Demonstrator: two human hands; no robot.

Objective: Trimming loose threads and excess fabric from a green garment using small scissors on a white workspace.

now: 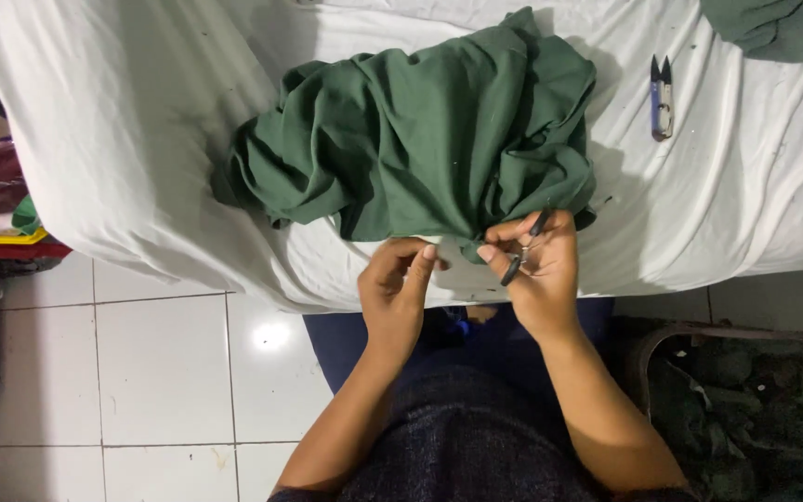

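Observation:
A crumpled dark green garment (420, 139) lies on a table covered with a white sheet (132, 130). My right hand (536, 270) grips a small dark thread snipper (524, 249) at the garment's near edge, its tip against the cloth. My left hand (397, 284) is just left of it, fingers curled with the fingertips pinching near the same green edge; whether it grips cloth or a thread is unclear.
A second snipper with a blue handle (662, 98) lies on the sheet at the right. More green cloth (778, 26) sits at the far right corner. White floor tiles (160, 372) are below left, a dark pile (755, 409) on the floor at right.

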